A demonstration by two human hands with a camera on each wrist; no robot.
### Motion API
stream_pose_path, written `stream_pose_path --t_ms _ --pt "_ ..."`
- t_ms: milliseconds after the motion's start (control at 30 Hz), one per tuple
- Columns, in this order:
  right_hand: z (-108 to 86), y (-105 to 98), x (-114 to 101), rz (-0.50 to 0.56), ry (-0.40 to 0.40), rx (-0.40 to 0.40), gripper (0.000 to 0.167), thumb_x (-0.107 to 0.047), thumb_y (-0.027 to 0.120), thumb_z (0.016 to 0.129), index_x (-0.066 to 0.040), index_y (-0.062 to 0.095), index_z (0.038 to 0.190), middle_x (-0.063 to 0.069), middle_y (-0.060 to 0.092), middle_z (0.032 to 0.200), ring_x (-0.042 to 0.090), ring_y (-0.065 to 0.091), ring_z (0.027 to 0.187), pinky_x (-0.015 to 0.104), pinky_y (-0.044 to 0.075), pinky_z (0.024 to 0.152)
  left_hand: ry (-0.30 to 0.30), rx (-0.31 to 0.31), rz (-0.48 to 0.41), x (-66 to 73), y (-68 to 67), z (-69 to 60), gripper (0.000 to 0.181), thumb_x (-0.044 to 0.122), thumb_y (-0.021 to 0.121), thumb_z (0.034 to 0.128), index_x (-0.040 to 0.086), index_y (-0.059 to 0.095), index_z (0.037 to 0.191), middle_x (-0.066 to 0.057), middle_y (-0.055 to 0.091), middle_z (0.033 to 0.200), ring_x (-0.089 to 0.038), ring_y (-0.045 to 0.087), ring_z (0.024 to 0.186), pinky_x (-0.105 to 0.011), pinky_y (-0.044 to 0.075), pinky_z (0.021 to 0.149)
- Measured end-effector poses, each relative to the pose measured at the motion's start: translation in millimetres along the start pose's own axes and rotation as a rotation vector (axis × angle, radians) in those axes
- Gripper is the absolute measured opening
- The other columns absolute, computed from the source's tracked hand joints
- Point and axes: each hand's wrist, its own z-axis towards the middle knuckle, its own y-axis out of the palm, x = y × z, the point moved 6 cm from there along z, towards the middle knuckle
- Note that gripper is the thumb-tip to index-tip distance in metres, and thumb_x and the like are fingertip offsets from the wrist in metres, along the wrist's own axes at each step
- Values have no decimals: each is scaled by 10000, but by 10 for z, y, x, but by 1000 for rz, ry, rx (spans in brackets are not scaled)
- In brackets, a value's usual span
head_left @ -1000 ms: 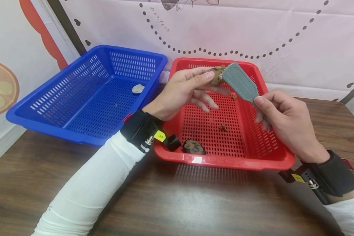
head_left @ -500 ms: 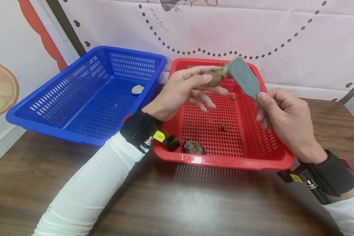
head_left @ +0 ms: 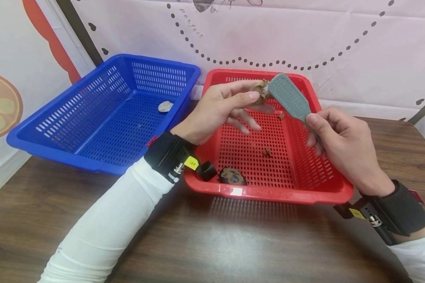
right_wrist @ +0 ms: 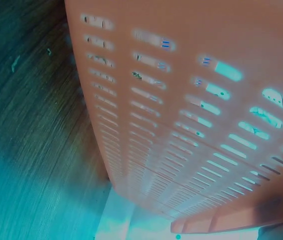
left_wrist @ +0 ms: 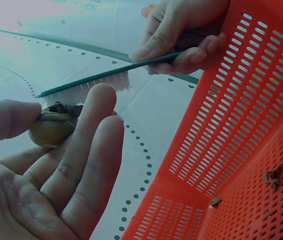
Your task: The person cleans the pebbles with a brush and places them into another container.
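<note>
My left hand (head_left: 219,108) pinches a small rounded stone (left_wrist: 50,132) between thumb and fingers, above the red basket. It is smooth and olive-brown below, with clumps of mud on top. My right hand (head_left: 350,141) grips the handle of a grey-green brush (head_left: 288,96). In the left wrist view, the brush's pale bristles (left_wrist: 94,90) touch the muddy top of the stone. Another stone (head_left: 232,176), dark with brown mud patches, lies in the red basket's near left corner. The right wrist view shows neither hand nor brush.
The red basket (head_left: 269,194) stands on the wooden table (head_left: 212,243), with mud crumbs (head_left: 267,153) on its floor. To its left is a blue basket (head_left: 71,159) holding a whitish stone or shell (head_left: 165,106). A printed cloth (head_left: 269,35) hangs behind.
The brush head rose up and right half a second ago, then came back down and left over the stone. The stone's tilt in my left hand has changed slightly.
</note>
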Motion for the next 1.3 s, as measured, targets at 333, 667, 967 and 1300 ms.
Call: stream_pose_path --t_ms 333,667,967,1300 --pt "12 -10 6 24 31 41 170 -146 675 1057 22 689 1045 39 665 722 117 589 565 154 507 528 12 21 0 13 -8 -3 444 119 512 1120 75 523 1561 -164 756 1230 -313 782 834 -350 654 744" --pt "3 -33 -15 89 7 80 213 -147 646 1073 60 668 1030 75 654 722 144 584 549 178 518 518 11 14 23 -4 -12 2 431 154 523 1117 82 552 1542 -144 762 1224 -324 778 844 -370 653 751" --pt "-1 1 -16 1 -24 -25 102 -97 703 1031 -5 702 1075 32 677 766 141 600 582 149 525 563 -21 -9 34 -4 0 9 417 110 558 1106 48 568 1518 -155 763 1214 -318 780 832 -366 654 747" --pt "13 -11 4 -5 23 34 145 -127 679 1052 17 696 1054 24 669 732 117 590 563 150 509 535 -22 1 52 -17 -4 4 435 125 564 1103 52 552 1531 -164 766 1195 -309 778 830 -374 652 746"
